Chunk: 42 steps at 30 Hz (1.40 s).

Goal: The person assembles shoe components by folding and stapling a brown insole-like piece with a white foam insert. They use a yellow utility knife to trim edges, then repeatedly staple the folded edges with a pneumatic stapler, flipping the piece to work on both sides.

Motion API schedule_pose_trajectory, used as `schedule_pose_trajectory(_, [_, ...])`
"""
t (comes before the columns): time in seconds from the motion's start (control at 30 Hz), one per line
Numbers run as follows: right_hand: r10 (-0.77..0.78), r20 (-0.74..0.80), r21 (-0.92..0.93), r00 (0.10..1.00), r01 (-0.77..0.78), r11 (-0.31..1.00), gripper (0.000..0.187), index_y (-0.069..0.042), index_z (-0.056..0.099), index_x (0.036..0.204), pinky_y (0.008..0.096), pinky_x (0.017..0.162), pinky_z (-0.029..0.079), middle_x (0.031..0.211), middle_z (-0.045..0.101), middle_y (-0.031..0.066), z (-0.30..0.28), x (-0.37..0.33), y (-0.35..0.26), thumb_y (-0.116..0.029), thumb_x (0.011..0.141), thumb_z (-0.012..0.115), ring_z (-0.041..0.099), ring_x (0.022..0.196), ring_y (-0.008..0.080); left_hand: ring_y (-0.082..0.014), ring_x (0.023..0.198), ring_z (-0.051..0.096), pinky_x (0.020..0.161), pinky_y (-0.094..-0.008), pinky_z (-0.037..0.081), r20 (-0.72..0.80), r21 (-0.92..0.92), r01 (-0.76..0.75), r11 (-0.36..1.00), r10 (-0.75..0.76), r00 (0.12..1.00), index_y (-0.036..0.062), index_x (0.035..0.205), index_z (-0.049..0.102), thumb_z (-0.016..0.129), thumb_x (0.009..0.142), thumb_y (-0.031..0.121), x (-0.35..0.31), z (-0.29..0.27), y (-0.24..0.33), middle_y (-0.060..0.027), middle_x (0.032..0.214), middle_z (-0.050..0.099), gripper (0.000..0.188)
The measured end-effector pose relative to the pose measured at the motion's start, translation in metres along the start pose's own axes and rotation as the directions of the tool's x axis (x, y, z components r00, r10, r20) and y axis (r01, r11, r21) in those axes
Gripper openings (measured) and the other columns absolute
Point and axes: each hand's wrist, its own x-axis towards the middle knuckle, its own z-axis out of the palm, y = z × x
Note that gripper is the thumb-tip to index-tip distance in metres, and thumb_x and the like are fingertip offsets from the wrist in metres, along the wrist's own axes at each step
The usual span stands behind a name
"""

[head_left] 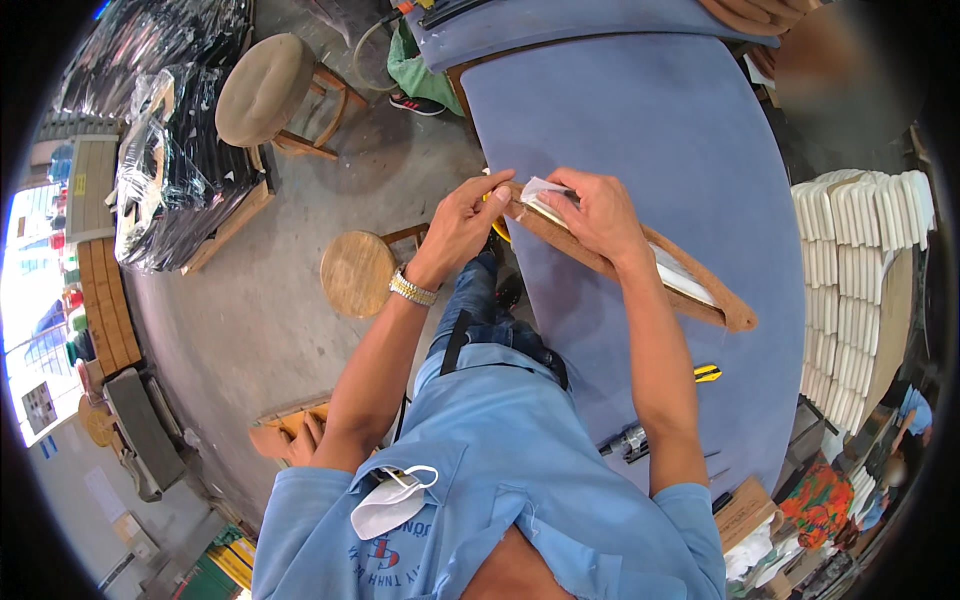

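Observation:
Both hands are on a long, narrow brown upholstered pad (738, 314), held slantwise over the blue padded table. White filling (683, 277) shows through the long opening in its brown cover. My left hand (470, 217) pinches the pad's far left tip between thumb and fingers. Close beside it, my right hand (598, 218) is closed over the opening, with thumb and bent fingers at a loose white flap (540, 188) of the lining or padding. The right fingertips are partly hidden. Part of a yellow curved thing (501, 231) shows just under my left hand.
On the blue table (640, 110) lie a yellow-black utility knife (707, 373) and a metal tool (630, 441) near my right forearm. Two stools, one cushioned (265, 88) and one wooden (357, 274), stand to the left. Stacked white pads (850, 290) rise at the right.

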Motion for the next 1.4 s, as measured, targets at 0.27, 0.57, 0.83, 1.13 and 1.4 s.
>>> schedule_pose_trajectory(0.27, [-0.098,-0.069,-0.087,0.993,0.091,0.992,0.024,-0.006,0.075,0.100,0.0428,0.061,0.048,0.076,0.070,0.0167,0.011,0.002,-0.001,-0.030,0.095,0.074,0.065,0.064,0.0341,-0.0228,0.114,0.067,0.101,-0.0374,0.051,0.014,0.000,-0.047,0.999,0.047,0.999,0.0037,0.141,0.065,0.052,0.111,0.033,-0.001,-0.005,0.003,-0.0161,0.128,0.071,0.044])
schedule_pose_trajectory(0.57, [0.033,-0.002,-0.013,0.999,-0.033,0.999,0.028,-0.012,0.077,0.109,0.0485,0.076,0.056,0.092,0.077,0.0174,-0.013,0.009,0.016,-0.036,0.094,0.070,0.074,0.088,0.0378,-0.0160,0.115,0.064,0.095,-0.0357,0.056,0.224,0.112,-0.207,0.972,0.178,0.958,0.0124,0.155,0.052,0.072,0.101,0.027,0.033,-0.013,0.006,-0.0108,0.135,0.069,0.060])
schedule_pose_trajectory(0.83, [0.027,-0.764,0.191,0.645,0.186,0.964,0.018,-0.006,0.077,0.108,0.0390,0.082,0.060,0.108,0.077,0.0148,-0.001,-0.156,-0.026,-0.014,0.093,0.074,0.075,0.092,0.0311,-0.0207,0.129,0.060,0.110,-0.0364,0.047,0.392,0.044,-0.228,0.973,0.193,0.900,0.0044,0.149,0.057,0.074,0.098,0.019,0.054,-0.027,-0.014,-0.0133,0.144,0.063,0.055])
schedule_pose_trajectory(1.13, [0.395,-0.905,0.302,-0.157,-0.890,0.340,0.030,-0.009,0.073,0.116,0.0420,0.084,0.056,0.103,0.075,0.0119,0.060,-0.523,0.165,-0.026,0.091,0.075,0.072,0.092,0.0285,-0.0259,0.134,0.057,0.116,-0.0446,0.045,0.373,-0.133,-0.317,0.939,0.343,0.862,0.0005,0.139,0.060,0.078,0.089,0.014,0.047,-0.023,-0.018,-0.0145,0.146,0.061,0.055])
schedule_pose_trajectory(1.4, [0.711,-0.650,0.429,-0.268,-0.902,0.052,0.057,0.003,0.063,0.123,0.0452,0.095,0.053,0.118,0.068,0.0198,0.095,-0.657,0.235,-0.032,0.084,0.084,0.067,0.111,0.0368,-0.0297,0.140,0.056,0.119,-0.0456,0.042,0.597,-0.001,-0.608,0.794,0.488,0.637,0.0068,0.130,0.070,0.086,0.080,0.004,0.022,0.023,0.102,-0.0087,0.137,0.070,0.052])
